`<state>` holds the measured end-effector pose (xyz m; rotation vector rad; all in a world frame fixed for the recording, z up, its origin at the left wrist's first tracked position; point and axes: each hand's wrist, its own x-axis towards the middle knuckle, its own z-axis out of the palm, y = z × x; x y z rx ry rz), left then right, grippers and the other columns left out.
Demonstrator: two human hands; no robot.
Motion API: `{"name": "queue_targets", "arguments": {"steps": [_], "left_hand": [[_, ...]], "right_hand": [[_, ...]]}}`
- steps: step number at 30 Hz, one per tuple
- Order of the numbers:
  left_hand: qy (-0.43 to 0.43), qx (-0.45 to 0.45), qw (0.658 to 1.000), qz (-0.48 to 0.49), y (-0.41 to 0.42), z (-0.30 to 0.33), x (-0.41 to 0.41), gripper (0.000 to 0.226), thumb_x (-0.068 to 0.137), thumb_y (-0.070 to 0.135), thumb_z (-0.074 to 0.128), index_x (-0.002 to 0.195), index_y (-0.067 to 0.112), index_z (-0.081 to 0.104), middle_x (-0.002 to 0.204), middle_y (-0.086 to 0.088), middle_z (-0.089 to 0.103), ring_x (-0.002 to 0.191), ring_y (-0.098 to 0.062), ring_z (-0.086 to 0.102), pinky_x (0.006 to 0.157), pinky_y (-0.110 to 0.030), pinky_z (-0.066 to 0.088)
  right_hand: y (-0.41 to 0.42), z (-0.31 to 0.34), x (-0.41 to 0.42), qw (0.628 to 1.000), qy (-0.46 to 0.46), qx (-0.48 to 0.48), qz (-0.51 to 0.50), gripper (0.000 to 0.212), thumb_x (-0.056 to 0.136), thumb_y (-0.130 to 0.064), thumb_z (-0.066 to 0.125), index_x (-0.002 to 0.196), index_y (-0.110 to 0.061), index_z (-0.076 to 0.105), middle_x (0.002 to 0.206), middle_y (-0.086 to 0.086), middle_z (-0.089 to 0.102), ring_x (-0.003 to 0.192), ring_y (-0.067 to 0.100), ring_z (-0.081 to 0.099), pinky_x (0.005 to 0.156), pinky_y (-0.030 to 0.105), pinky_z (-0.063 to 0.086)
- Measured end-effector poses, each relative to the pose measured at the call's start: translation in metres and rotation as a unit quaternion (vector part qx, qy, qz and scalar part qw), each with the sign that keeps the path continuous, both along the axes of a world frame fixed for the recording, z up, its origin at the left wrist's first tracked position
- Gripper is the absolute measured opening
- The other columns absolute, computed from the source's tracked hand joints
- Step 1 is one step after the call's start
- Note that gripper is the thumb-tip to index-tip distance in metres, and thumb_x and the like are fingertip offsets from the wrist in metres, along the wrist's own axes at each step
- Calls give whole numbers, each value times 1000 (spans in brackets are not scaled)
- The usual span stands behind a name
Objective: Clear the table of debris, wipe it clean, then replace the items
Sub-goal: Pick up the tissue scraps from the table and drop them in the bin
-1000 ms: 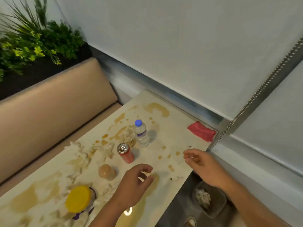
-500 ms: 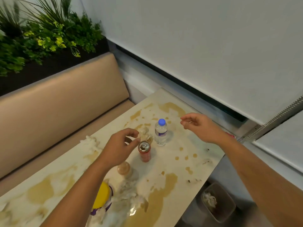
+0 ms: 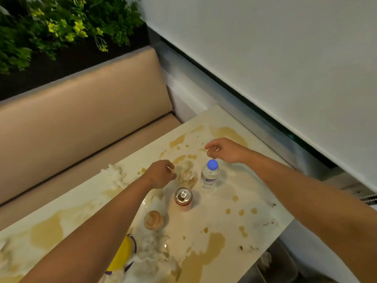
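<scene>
I judge the job barely begun: the table (image 3: 271, 219) is covered in brown spills and soggy tissue, and nothing looks wiped. My left hand (image 3: 160, 174) hovers loosely curled and empty, its fingertips just short of a stained tissue clump (image 3: 186, 174) to its right. My right hand (image 3: 226, 150) hangs half-open, holding nothing, just beyond the bottle (image 3: 210, 176). The can (image 3: 183, 199) stands below and right of the left hand, with a small lid (image 3: 153, 219) nearer me and a yellow lid (image 3: 122, 254) under my forearm. Left to do: bin the tissues, lift the items off, wipe, then put them back.
</scene>
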<state>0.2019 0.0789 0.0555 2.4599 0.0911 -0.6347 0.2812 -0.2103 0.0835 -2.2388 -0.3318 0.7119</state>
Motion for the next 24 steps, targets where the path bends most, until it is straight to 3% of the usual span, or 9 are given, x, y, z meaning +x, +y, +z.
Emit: {"name": "queue_targets", "arguments": {"steps": [4,7,10,14,17,20,24], "left_hand": [[52,21,998,26,-4,-29,8,52,85,46,77,126,17,61,107,1,63,94,-16,61,81,-27,47],[64,46,997,18,-13,-45,9,70,74,57,84,127,19,58,107,1,65,95,-16,62,83,-28,48],[74,67,995,4,-20,-57,9,78,65,62,87,126,21,58,113,-1,66,97,-18,64,83,-29,51],[60,78,995,-14,-25,-71,11,61,69,50,89,116,22,61,106,2,65,91,-17,61,73,-27,45],[43,81,996,-14,-25,-78,12,37,78,36,84,107,21,67,102,2,67,89,-16,60,73,-27,45],[33,82,996,-15,-21,-75,16,14,87,26,77,96,18,70,94,3,66,87,-17,62,75,-28,49],[16,90,995,-32,-7,-59,22,10,89,25,73,96,19,71,90,6,64,88,-17,63,75,-29,50]], "right_hand": [[24,-27,22,996,36,-22,74,31,95,-25,71,126,-21,67,105,-5,74,90,-3,62,79,7,44],[37,-43,33,993,55,-31,100,34,95,-29,72,128,-20,67,105,-5,72,93,4,64,81,14,44],[42,-54,40,993,56,-38,100,36,95,-31,71,129,-20,66,107,-5,71,99,8,63,79,11,42],[41,-67,43,991,66,-45,103,38,95,-34,70,130,-22,65,112,-6,72,107,6,60,84,12,41],[40,-77,44,991,72,-40,102,34,94,-32,70,126,-23,67,112,-9,72,114,5,60,92,16,41],[40,-81,47,991,70,-27,108,30,95,-28,71,125,-23,68,106,-8,73,102,-6,59,86,11,40],[48,-82,51,988,65,-19,135,30,94,-23,71,124,-25,68,106,-3,72,91,-10,57,81,9,39]]}}
